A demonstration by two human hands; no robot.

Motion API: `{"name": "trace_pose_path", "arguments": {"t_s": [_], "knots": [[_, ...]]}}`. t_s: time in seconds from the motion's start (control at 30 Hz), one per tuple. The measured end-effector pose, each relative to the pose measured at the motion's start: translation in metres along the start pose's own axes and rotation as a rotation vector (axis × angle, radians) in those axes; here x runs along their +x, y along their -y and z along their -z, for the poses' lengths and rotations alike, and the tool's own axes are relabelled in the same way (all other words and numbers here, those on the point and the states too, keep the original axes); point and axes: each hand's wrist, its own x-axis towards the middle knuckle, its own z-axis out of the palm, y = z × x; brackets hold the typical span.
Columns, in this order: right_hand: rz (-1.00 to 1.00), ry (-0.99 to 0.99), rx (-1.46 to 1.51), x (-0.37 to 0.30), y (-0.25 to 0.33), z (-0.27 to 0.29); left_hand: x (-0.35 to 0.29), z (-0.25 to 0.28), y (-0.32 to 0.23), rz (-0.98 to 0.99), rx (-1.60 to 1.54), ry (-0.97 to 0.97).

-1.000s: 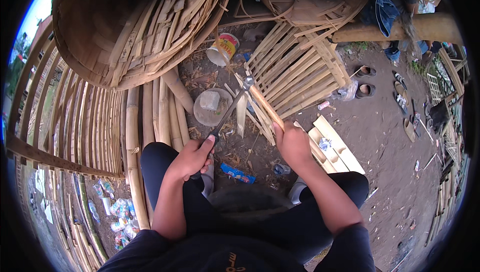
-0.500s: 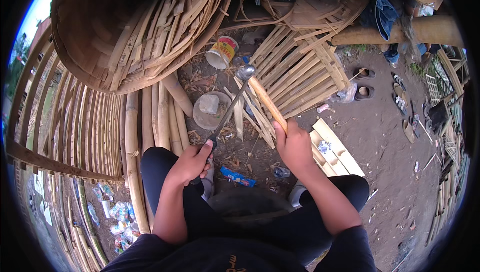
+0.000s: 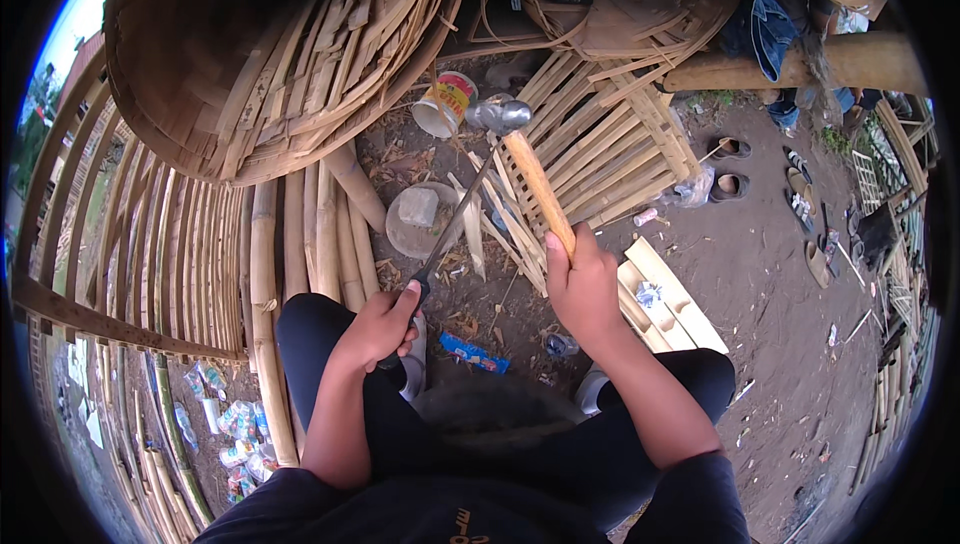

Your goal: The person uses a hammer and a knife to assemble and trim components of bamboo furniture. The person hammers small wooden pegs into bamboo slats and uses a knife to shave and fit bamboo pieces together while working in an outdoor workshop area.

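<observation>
My left hand (image 3: 378,329) is wrapped round the black handle of a long narrow knife (image 3: 455,229). Its dark metal blade slants up and to the right, away from me. In my right hand (image 3: 583,284) is a hammer (image 3: 538,184), gripped low on its pale wooden handle. The rounded metal head shows just beyond the blade's tip, in front of the bucket's edge. Beneath both tools lie split bamboo pieces (image 3: 475,234) and a slatted bamboo panel (image 3: 600,149). A round grey base with a stone block (image 3: 418,208) sits on the ground left of the blade.
A large woven bamboo basket (image 3: 165,74) leans in at upper left. Bamboo poles (image 3: 264,254) and a slatted bamboo frame (image 3: 130,339) line the left. A bucket (image 3: 438,116) stands ahead. A cream compartment tray (image 3: 690,319) lies by my right knee; sandals (image 3: 815,262) lie farther right.
The hammer's head has come up and away from the blade's tip and looks larger, turned more sideways. My left hand and the knife have barely shifted.
</observation>
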Motion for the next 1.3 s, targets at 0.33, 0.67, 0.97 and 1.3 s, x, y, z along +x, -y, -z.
{"name": "trace_pose_path", "arguments": {"t_s": [0.33, 0.67, 0.97, 1.3], "knots": [[-0.003, 0.136, -0.160, -0.006, -0.003, -0.008, 0.001, -0.005, 0.005, -0.001, 0.047, 0.026], [-0.025, 0.237, -0.235, -0.024, -0.027, -0.023, 0.002, -0.005, 0.000, 0.002, 0.109, 0.076], [-0.031, 0.324, -0.302, -0.027, -0.043, -0.036, 0.008, -0.009, -0.001, -0.012, 0.083, 0.068], [-0.038, 0.228, -0.158, -0.034, -0.051, -0.037, 0.010, -0.008, 0.000, 0.029, -0.023, 0.033]]}}
